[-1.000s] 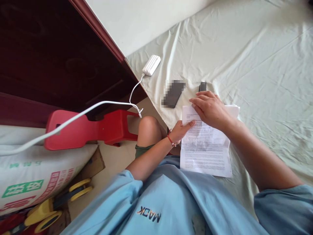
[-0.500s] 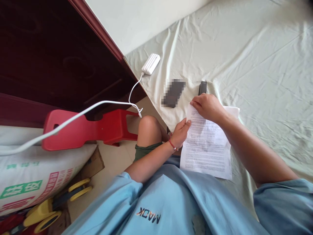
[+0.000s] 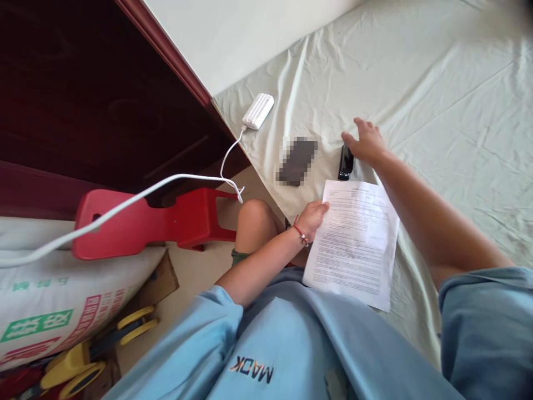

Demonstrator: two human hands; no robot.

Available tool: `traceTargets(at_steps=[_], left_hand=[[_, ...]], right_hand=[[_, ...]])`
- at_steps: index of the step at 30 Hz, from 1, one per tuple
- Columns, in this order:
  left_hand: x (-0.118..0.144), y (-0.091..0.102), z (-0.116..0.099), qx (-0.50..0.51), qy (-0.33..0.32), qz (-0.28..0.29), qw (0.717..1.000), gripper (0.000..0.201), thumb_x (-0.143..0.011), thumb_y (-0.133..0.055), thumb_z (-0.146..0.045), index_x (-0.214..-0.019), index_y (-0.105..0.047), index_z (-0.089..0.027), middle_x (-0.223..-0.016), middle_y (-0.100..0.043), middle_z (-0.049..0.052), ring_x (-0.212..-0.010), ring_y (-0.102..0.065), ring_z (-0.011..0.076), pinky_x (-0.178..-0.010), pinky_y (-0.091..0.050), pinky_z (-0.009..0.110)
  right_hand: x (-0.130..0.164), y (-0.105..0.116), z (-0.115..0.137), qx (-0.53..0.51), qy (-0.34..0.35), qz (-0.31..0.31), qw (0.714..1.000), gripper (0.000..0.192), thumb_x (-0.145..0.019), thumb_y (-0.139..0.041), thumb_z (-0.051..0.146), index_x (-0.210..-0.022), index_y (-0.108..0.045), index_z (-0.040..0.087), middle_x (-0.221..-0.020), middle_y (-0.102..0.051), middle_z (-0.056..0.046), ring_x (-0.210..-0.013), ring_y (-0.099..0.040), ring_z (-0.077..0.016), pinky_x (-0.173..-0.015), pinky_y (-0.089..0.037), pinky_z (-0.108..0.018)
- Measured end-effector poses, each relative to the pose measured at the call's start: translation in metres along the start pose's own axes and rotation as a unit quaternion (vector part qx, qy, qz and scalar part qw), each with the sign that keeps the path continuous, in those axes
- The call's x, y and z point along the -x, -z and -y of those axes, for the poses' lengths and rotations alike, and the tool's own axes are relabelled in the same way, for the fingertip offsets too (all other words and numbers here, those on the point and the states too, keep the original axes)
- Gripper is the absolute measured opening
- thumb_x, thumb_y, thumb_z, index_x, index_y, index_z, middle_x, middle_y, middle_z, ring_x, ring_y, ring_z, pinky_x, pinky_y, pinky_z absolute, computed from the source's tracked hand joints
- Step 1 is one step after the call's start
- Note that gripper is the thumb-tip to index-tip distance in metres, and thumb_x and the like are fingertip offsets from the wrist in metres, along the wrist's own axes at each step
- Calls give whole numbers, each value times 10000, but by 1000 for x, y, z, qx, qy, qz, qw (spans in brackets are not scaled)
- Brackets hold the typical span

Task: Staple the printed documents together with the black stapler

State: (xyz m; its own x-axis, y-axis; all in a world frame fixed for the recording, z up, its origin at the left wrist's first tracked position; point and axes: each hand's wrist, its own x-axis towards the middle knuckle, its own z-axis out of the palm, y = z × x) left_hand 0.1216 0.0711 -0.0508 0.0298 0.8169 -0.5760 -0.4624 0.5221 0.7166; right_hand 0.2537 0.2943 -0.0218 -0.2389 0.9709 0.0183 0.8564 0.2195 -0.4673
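My left hand (image 3: 314,219) pinches the left edge of a stack of printed paper sheets (image 3: 352,250), thumb on top. The sheets lie partly on the cloth and partly over my lap, their printed side up. Beyond their top edge lies a small black stapler (image 3: 346,162). My right hand (image 3: 367,142) is open above and just right of the stapler's far end, fingers spread, holding nothing. Whether it touches the stapler I cannot tell. A dark flat object (image 3: 297,161), blurred by pixels, lies left of the stapler.
A pale wrinkled cloth (image 3: 449,128) covers the surface before me. Near its left edge rests a white power bank (image 3: 258,111) with a white cable (image 3: 166,179) running left. A red plastic stool (image 3: 194,219), a printed sack (image 3: 83,289) and a yellow wheeled item (image 3: 69,364) stand below left.
My right hand has let go of the sheets' top edge and moved up to the stapler, fingers opening. The sheets have shifted slightly toward me, still in my left hand.
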Motion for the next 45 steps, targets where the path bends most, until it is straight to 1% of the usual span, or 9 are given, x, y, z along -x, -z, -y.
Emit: traceTargets(at_steps=[4,8,11,16,21,27,32,38,45], left_hand=[[-6,-10,-9,-22,25,-17,999,150,-919,-668,-208,-846,-757,-113,-723,-757,68,-745,-734,219,-759,-544,323],[-10,-19,-17,-50,43,-24,998,232,-974,-555,-151,-848,-745,-111,-705,-736,58,-706,-719,202,-730,-538,300],[-14,-24,-18,-64,49,-38,996,213,-961,-582,-160,-803,-723,-131,-671,-706,45,-670,-694,201,-725,-539,305],[-19,-25,-11,-91,31,-53,994,220,-949,-601,-186,-749,-687,-153,-642,-668,36,-705,-687,217,-763,-540,324],[-23,-23,-5,-109,3,-72,991,167,-875,-721,-215,-725,-661,-172,-643,-641,17,-758,-670,218,-805,-525,322],[-23,-26,-8,-124,20,-83,989,280,-922,-619,-171,-643,-600,-175,-611,-582,7,-637,-581,172,-740,-487,309],[-24,-25,-7,-94,24,-77,992,205,-875,-696,-186,-679,-639,-172,-645,-630,22,-715,-652,209,-803,-512,328],[-23,-24,-6,-103,16,-78,991,220,-920,-632,-174,-704,-676,-171,-671,-673,36,-758,-683,222,-825,-519,327],[-20,-24,-8,-120,15,-73,990,268,-977,-565,-174,-743,-693,-150,-671,-698,42,-692,-681,206,-725,-506,302]], right_hand=[[-14,-24,7,4,-30,102,994,715,-1041,-484,529,-1618,-436,110,-1713,-384,-248,-1589,-329,-454,-1259,-258,-691],[-11,-27,19,34,-42,127,990,636,-1055,-400,496,-1582,-481,149,-1749,-339,-202,-1610,-299,-419,-1289,-218,-684],[-8,-22,25,47,-52,142,987,624,-1048,-407,458,-1592,-465,159,-1769,-302,-191,-1628,-255,-423,-1278,-200,-724],[-1,-18,30,37,-47,149,987,603,-1048,-410,431,-1588,-471,169,-1770,-296,-192,-1635,-227,-425,-1259,-160,-777],[7,-20,34,44,-46,151,986,586,-1046,-404,419,-1579,-476,187,-1765,-304,-177,-1629,-231,-420,-1260,-155,-778],[8,-20,36,50,-52,159,985,581,-1045,-398,391,-1586,-468,188,-1783,-271,-162,-1643,-204,-411,-1268,-130,-783],[19,-24,35,47,-40,133,989,560,-1046,-363,361,-1553,-499,163,-1758,-315,-180,-1633,-227,-410,-1261,-117,-795],[30,-33,33,52,-11,71,996,531,-1048,-327,289,-1526,-520,159,-1707,-389,-199,-1638,-211,-389,-1257,-51,-800],[17,-32,25,67,22,98,993,528,-997,-400,265,-1488,-577,183,-1680,-440,-181,-1646,-181,-408,-1232,-27,-842]])
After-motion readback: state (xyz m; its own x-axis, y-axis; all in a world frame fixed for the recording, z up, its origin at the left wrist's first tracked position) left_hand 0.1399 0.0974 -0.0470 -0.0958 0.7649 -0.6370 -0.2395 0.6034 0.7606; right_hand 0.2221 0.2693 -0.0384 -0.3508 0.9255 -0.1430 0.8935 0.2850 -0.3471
